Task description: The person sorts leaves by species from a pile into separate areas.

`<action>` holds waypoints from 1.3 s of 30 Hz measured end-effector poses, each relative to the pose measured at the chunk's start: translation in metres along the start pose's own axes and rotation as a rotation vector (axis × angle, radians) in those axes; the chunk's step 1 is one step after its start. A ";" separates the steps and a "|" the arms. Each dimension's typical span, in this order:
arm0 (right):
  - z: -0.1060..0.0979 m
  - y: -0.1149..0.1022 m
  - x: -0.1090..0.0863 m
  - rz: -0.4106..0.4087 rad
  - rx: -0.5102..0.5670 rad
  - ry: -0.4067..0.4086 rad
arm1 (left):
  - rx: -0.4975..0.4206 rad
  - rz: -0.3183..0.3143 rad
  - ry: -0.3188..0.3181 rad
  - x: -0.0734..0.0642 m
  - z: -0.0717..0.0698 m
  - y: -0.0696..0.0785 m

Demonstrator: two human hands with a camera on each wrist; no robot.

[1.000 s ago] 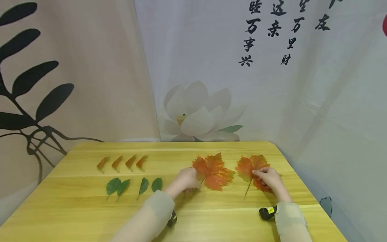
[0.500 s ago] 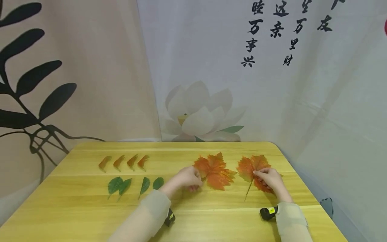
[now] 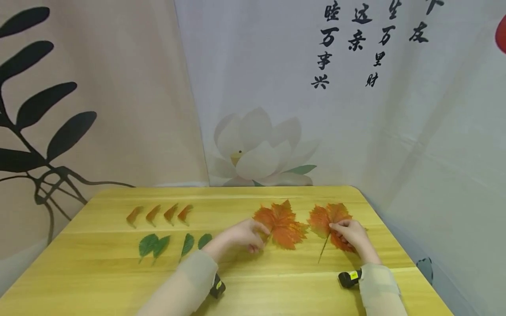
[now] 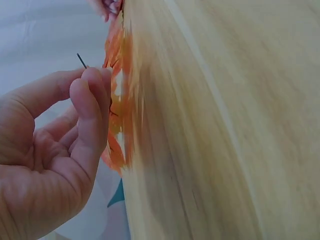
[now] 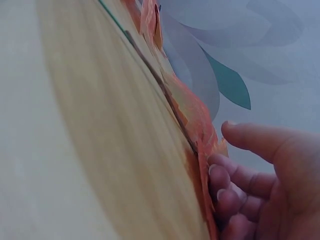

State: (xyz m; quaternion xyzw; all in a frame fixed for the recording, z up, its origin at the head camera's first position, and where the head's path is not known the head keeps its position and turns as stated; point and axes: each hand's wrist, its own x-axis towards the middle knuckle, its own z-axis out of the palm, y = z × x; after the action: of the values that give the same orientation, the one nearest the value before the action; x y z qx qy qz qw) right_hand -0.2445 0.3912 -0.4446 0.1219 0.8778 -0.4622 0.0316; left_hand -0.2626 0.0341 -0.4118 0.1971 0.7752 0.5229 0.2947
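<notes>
Two orange-red maple leaves lie at the right of the table in the head view. My left hand is at the base of the larger maple leaf. In the left wrist view, its thumb and forefinger pinch that leaf's thin stem, whose dark end sticks out past the fingertips. My right hand rests on the smaller maple leaf, covering part of its right side. In the right wrist view, the fingertips touch this leaf's edge, with the thumb held apart from them. Its brown stem points away from the hand.
Several small orange-brown leaves form a row at the back left of the wooden table. In front of them are several green leaves, the rightmost partly behind the left wrist. A printed cloth hangs behind the table.
My left hand has shifted slightly left and its forefinger now reaches out toward the leaf's base. The right hand and both maple leaves stay put; the head view has shifted slightly.
</notes>
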 end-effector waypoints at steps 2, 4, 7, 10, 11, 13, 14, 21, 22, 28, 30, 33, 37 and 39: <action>0.000 0.001 0.000 0.006 0.001 -0.005 | -0.010 0.001 -0.022 -0.002 -0.001 -0.001; 0.001 0.001 0.000 0.011 0.005 -0.003 | -0.021 0.001 -0.036 -0.002 -0.002 -0.003; 0.001 0.002 0.001 0.011 0.012 0.006 | -0.023 0.006 -0.052 -0.002 -0.004 -0.005; 0.001 0.002 0.001 0.011 0.015 0.012 | -0.041 0.007 -0.063 -0.001 -0.005 -0.007; 0.001 0.002 0.001 0.010 0.015 0.010 | -0.048 0.005 -0.066 -0.001 -0.005 -0.008; 0.000 0.002 0.001 0.009 0.013 0.009 | -0.057 0.004 -0.073 -0.001 -0.005 -0.009; 0.000 0.002 0.001 0.008 0.012 0.008 | -0.058 0.005 -0.076 -0.001 -0.005 -0.008; 0.001 0.002 0.001 0.003 -0.002 0.012 | -0.017 0.006 -0.059 -0.002 -0.008 -0.006; 0.001 0.002 0.001 0.004 -0.002 0.013 | -0.013 0.008 -0.055 -0.002 -0.009 -0.005; 0.000 0.000 0.000 0.001 -0.002 0.010 | -0.020 0.011 -0.042 -0.003 -0.011 -0.005; 0.000 0.001 0.000 0.000 -0.002 0.008 | -0.024 0.014 -0.037 -0.003 -0.011 -0.004; 0.001 0.001 0.001 -0.002 -0.004 0.004 | -0.014 0.022 -0.026 -0.003 -0.012 -0.003; 0.001 0.001 0.001 0.000 -0.003 0.008 | 0.002 0.036 -0.018 -0.003 -0.013 -0.002; 0.000 0.001 0.001 0.002 -0.001 0.010 | -0.001 0.039 -0.021 -0.003 -0.013 -0.002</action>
State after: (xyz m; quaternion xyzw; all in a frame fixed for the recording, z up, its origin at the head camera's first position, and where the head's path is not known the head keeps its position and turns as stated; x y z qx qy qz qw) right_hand -0.2451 0.3915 -0.4455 0.1252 0.8780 -0.4612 0.0276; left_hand -0.2693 0.0222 -0.4093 0.2176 0.7677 0.5268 0.2927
